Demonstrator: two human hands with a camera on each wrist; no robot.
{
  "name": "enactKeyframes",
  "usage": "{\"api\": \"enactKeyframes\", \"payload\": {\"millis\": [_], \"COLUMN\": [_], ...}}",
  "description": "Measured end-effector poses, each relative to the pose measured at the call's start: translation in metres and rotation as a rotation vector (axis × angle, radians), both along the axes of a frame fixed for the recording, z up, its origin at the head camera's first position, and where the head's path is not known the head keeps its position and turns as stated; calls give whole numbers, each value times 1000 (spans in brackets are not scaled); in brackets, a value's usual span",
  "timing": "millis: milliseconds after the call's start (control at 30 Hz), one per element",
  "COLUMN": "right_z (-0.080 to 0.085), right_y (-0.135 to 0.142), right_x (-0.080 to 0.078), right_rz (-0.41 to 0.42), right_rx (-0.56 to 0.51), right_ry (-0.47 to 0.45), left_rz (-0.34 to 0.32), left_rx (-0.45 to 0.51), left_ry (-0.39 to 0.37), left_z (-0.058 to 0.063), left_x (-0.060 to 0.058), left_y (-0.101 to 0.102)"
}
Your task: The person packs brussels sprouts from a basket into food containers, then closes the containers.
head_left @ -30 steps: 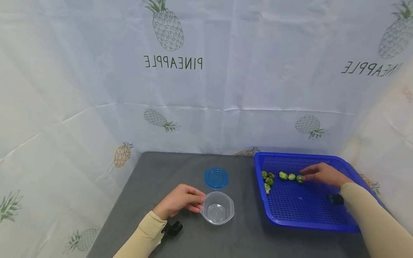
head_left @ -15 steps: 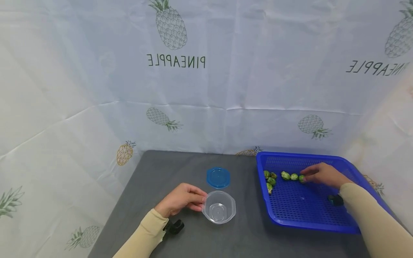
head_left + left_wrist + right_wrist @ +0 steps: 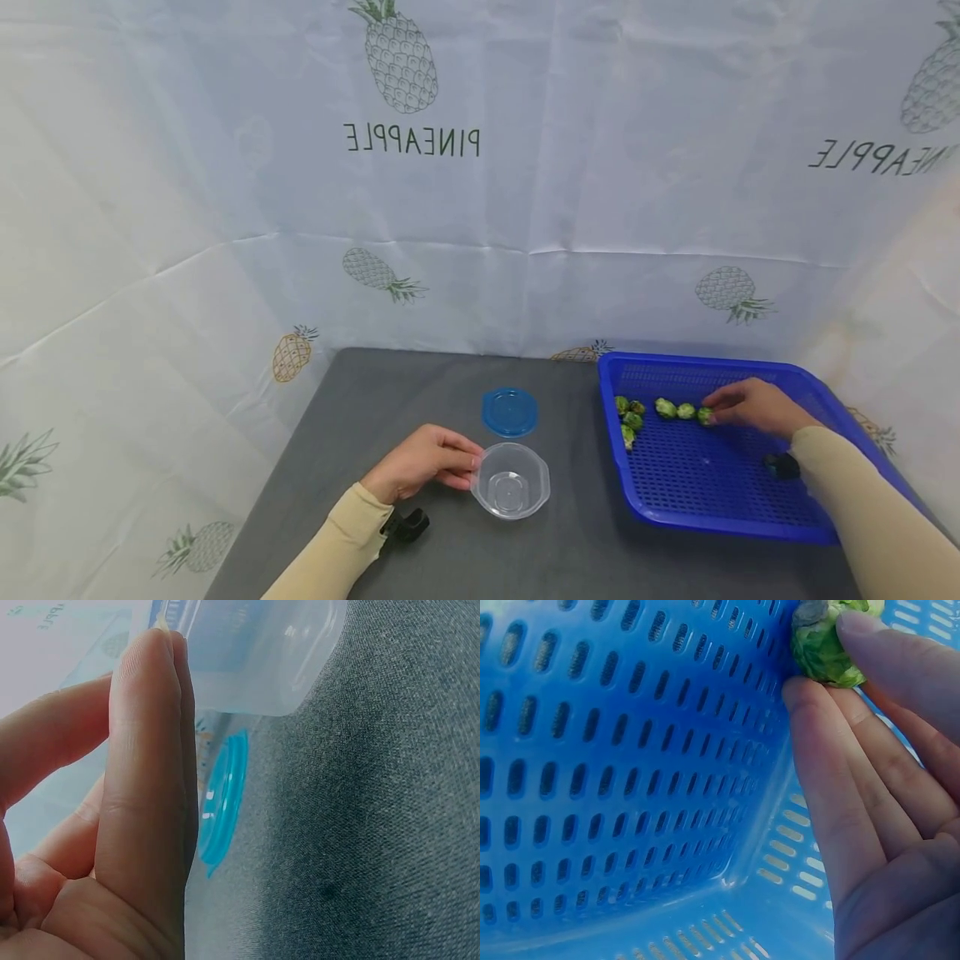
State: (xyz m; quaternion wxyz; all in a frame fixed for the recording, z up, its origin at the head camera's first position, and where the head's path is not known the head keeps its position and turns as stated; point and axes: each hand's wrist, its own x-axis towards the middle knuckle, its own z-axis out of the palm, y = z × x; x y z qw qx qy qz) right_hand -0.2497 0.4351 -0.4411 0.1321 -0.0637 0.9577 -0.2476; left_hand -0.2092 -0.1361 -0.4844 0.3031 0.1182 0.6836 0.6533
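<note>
My left hand (image 3: 422, 462) pinches the rim of a clear plastic container (image 3: 529, 490) that stands on the grey table. In the left wrist view the thumb and a finger meet at the container's edge (image 3: 300, 667). Inside a blue perforated basket, my right hand (image 3: 759, 406) holds a green Brussels sprout (image 3: 705, 417) between thumb and fingers. The right wrist view has that sprout (image 3: 825, 652) at the fingertips, close to the basket floor; whether it touches the floor is hard to tell. Two more sprouts (image 3: 666, 408) lie in a row left of it.
A blue lid (image 3: 510, 412) lies flat behind the container. The blue basket (image 3: 735, 527) takes up the table's right side, its raised rim all round. Several sprouts (image 3: 632, 422) cluster along its left wall. A pineapple-print curtain (image 3: 600, 200) hangs behind the grey table (image 3: 405, 392).
The whole head view has shifted slightly, so things sit a little farther right. The right fingers have closed in on the sprout; the left hand keeps its grip on the container.
</note>
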Motion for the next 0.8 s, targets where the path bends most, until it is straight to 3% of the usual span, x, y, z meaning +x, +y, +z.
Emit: {"api": "enactKeyframes", "payload": {"millis": [400,600,800], "right_z": [13,29,56], "right_y": [-6,-20,-53], "right_x": [9,19,32], "right_rz": [-3,22,39], "right_rx": [-41,-81,-133], "right_ry": [-10,20,31], "left_rz": [-2,-9,-26], "left_rx": [-14,-24,-31], "left_ry": [12,12,2], "left_z": [2,3,1], "left_x": [-1,-2,-3], "left_y": [-5,-4,-2]}}
